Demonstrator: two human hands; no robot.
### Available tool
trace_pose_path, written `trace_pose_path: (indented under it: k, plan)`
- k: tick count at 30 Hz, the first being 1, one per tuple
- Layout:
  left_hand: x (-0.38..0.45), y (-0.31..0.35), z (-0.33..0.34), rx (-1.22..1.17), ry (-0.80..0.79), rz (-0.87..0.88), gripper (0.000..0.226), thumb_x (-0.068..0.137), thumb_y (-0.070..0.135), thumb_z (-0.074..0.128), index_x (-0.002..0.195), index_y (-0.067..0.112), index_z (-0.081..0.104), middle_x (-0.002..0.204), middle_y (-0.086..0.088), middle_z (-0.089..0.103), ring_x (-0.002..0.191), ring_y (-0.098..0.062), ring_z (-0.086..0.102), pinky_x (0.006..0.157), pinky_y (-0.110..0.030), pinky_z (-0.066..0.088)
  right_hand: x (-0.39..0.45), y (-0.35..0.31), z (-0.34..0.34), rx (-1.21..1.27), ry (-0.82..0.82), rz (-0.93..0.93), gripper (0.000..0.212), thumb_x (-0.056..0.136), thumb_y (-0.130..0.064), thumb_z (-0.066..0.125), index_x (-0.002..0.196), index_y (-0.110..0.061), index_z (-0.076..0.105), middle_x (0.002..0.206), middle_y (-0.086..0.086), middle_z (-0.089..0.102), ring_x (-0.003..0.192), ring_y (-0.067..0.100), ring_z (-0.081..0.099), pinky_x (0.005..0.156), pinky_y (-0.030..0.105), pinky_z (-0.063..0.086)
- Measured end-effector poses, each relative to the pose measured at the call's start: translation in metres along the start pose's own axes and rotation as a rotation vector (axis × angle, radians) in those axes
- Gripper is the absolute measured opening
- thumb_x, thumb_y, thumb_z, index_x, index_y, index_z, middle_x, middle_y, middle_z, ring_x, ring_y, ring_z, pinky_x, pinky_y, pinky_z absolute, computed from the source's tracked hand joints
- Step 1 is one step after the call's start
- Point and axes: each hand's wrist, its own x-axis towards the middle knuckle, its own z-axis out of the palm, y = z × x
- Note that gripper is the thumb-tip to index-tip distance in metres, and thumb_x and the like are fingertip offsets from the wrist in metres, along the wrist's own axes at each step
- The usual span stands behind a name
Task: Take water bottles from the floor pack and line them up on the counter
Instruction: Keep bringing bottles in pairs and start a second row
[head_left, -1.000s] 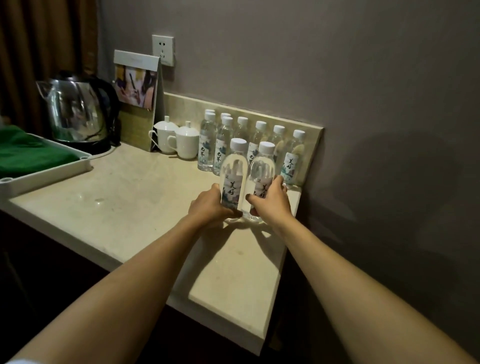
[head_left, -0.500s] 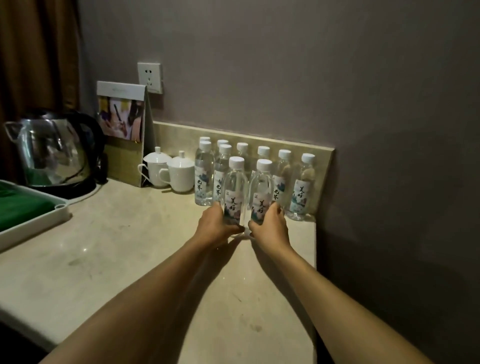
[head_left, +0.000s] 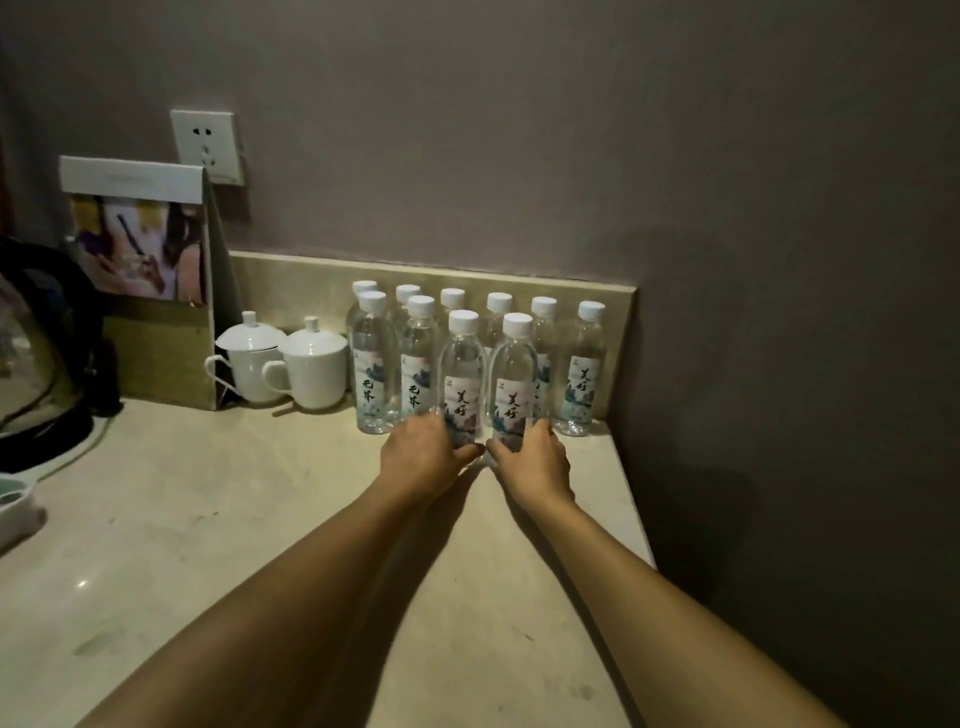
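Down low, the fingers (head_left: 415, 423) of the left hand (head_left: 418, 454) curl round the base of the left front bottle (head_left: 461, 382), and the right hand (head_left: 535, 460) grips the base of the right front bottle (head_left: 513, 384) the same way, thumbs nearly meeting between them. Both bottles stand upright, long axis vertical, caps up, and seem to rest on the surface (head_left: 311, 519), though the hands hide their feet. Each hand is directly behind its own bottle, so neither needs to cross over.

Taking the back row of bottles (head_left: 500, 304) along the stone upstand as the landmark, the two held bottles sit just in front of its middle, to the right of two others (head_left: 372, 364) that already form a second row. What the move turns on, I judge, is the short gap straight ahead: a push away from the body would bring them level with that second row. The rightmost back bottle (head_left: 583, 369) still has bare surface in front of it.
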Motion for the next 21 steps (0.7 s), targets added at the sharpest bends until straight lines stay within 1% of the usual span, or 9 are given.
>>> trace_pose_path:
  k: [2,3,5,7,9,11,13,17,21]
  plan:
    - [-0.001,-0.005,0.000,0.019,-0.022,0.010,0.056,0.081,0.064,0.062,0.109,0.016,0.067,0.097,-0.008,0.067,0.090,-0.025,0.064,0.072,-0.034,0.051,-0.006,0.000,0.002,-0.001,0.050,0.034,0.060,0.087,-0.043,0.064,0.132,-0.011,0.038,0.134,0.011,0.052,0.120,0.033,0.053,0.089,0.041,0.048]
    - [-0.002,-0.007,-0.002,-0.007,-0.023,0.010,0.055,0.080,0.064,0.063,0.105,0.015,0.068,0.090,-0.006,0.065,0.084,-0.023,0.062,0.068,-0.032,0.050,-0.008,0.001,0.004,-0.004,0.071,0.040,0.063,0.087,-0.044,0.065,0.134,-0.012,0.037,0.136,0.011,0.050,0.121,0.032,0.052,0.091,0.042,0.049]
    - [-0.003,-0.013,-0.004,-0.078,-0.021,0.024,0.051,0.079,0.062,0.066,0.098,0.015,0.070,0.076,0.001,0.057,0.072,-0.017,0.057,0.061,-0.029,0.047,-0.011,-0.001,0.009,-0.018,0.090,0.048,0.057,0.088,-0.042,0.064,0.132,-0.015,0.040,0.135,0.009,0.050,0.118,0.030,0.053,0.091,0.045,0.050]
    - [-0.003,-0.017,-0.007,-0.120,-0.018,0.046,0.045,0.080,0.057,0.069,0.096,0.015,0.071,0.069,0.006,0.051,0.067,-0.013,0.053,0.058,-0.027,0.044,-0.014,-0.006,0.010,-0.042,0.095,0.059,0.049,0.090,-0.038,0.063,0.129,-0.017,0.043,0.133,0.007,0.052,0.116,0.028,0.055,0.091,0.046,0.051]
    - [-0.004,-0.016,-0.009,-0.102,-0.011,0.059,0.045,0.082,0.056,0.067,0.095,0.013,0.071,0.072,0.004,0.052,0.068,-0.014,0.053,0.058,-0.027,0.042,-0.013,-0.009,0.009,-0.067,0.104,0.070,0.046,0.090,-0.037,0.063,0.127,-0.017,0.044,0.131,0.007,0.053,0.116,0.028,0.055,0.092,0.047,0.051]
    - [-0.002,-0.016,-0.008,-0.080,-0.022,0.064,0.047,0.085,0.057,0.061,0.095,0.012,0.069,0.078,-0.001,0.056,0.072,-0.017,0.055,0.060,-0.029,0.043,-0.012,-0.011,0.009,-0.105,0.108,0.074,0.045,0.091,-0.037,0.062,0.126,-0.016,0.044,0.130,0.008,0.053,0.116,0.028,0.055,0.092,0.046,0.051]
    - [0.002,-0.016,-0.008,-0.046,-0.042,0.078,0.047,0.088,0.057,0.058,0.096,0.012,0.068,0.080,-0.002,0.057,0.073,-0.018,0.056,0.061,-0.029,0.045,-0.009,-0.012,0.009,-0.150,0.106,0.065,0.045,0.092,-0.037,0.061,0.126,-0.014,0.043,0.130,0.009,0.054,0.116,0.030,0.055,0.092,0.046,0.050]
    - [0.017,-0.014,-0.006,0.048,-0.047,0.100,0.048,0.089,0.058,0.055,0.100,0.013,0.067,0.084,-0.005,0.065,0.078,-0.020,0.062,0.071,-0.034,0.056,0.005,-0.015,0.009,-0.233,0.082,0.033,0.046,0.093,-0.039,0.058,0.125,-0.010,0.043,0.131,0.012,0.052,0.116,0.035,0.054,0.090,0.043,0.049]
    - [0.023,-0.007,-0.001,0.161,-0.071,0.113,0.050,0.093,0.059,0.046,0.101,0.014,0.068,0.080,-0.003,0.061,0.076,-0.018,0.061,0.069,-0.031,0.054,0.015,-0.012,0.010,-0.263,0.065,0.033,0.050,0.093,-0.041,0.057,0.129,-0.009,0.041,0.134,0.013,0.050,0.118,0.034,0.054,0.091,0.044,0.049]
